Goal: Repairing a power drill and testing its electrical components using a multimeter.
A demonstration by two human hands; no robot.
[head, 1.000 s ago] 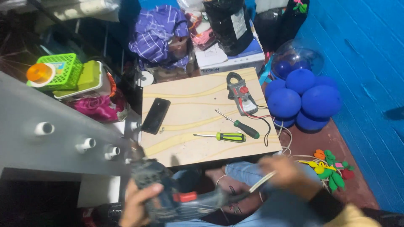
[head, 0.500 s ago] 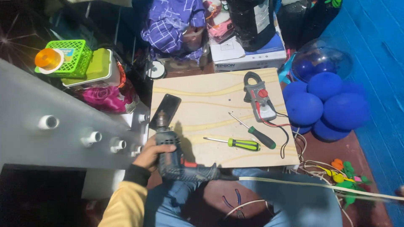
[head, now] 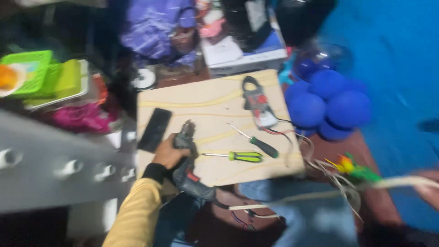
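Observation:
My left hand (head: 168, 153), in a yellow sleeve, grips a dark power drill (head: 188, 171) with its nose resting on the near left part of a pale wooden board (head: 206, 107). A white cable (head: 320, 194) runs from the drill's tail to the right. It ends at my right hand (head: 429, 191), blurred at the frame's right edge and seemingly closed on it. On the board lie a black phone (head: 155, 129), a yellow-green screwdriver (head: 244, 156), a dark-handled screwdriver (head: 264, 147) and a clamp meter (head: 256, 100).
Blue balls (head: 329, 107) sit right of the board against a blue wall. A grey panel with white knobs (head: 59, 164) stands to the left, with a green basket (head: 29, 73) behind it. Loose coloured wires (head: 352, 167) lie at the right. Boxes and cloth crowd the back.
My left hand has brought the drill up so its nose lies on the board. My right hand has drawn the white cable out to the far right. The view has shifted and blurred.

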